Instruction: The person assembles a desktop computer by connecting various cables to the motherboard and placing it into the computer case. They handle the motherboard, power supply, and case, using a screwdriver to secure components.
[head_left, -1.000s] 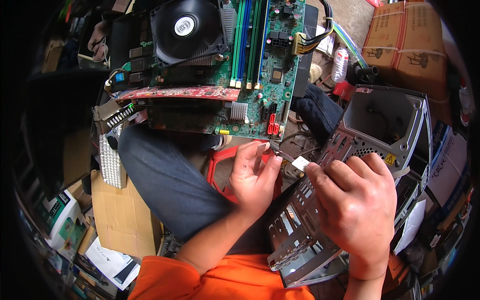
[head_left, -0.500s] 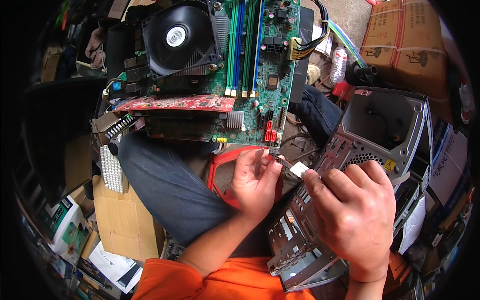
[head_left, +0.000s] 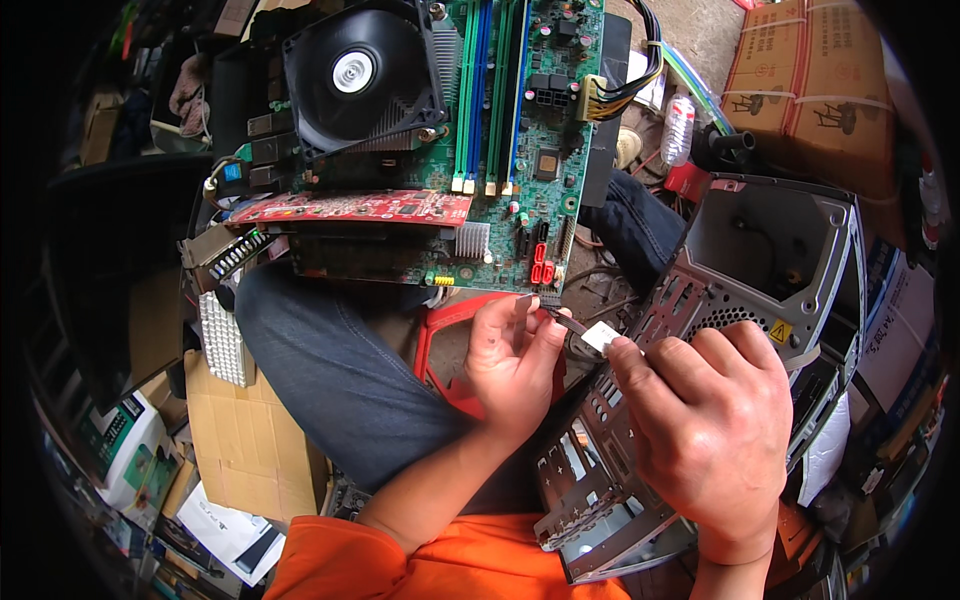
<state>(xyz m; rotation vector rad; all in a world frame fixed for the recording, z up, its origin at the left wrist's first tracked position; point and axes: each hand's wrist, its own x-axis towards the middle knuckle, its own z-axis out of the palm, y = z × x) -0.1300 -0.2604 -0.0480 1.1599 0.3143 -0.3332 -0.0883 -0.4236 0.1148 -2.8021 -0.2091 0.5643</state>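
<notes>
My left hand is closed in a pinch on a short dark cable just below the lower edge of a green motherboard. A thin greyish strip shows between its fingers; I cannot tell what it is. Between thumb and forefinger, my right hand grips the white piece on that cable, either a tag or a plug. The board carries a black cooling fan, upright memory slots and a red expansion card. Red sockets sit near its lower right corner.
An open metal computer case leans at the right, beneath my right hand. A red frame lies below the board. Cardboard boxes stand at lower left and upper right. A wire bundle runs off the board's right side.
Almost nothing differs. The white piece and my left fingertips have shifted very slightly; both hands keep their grips.
</notes>
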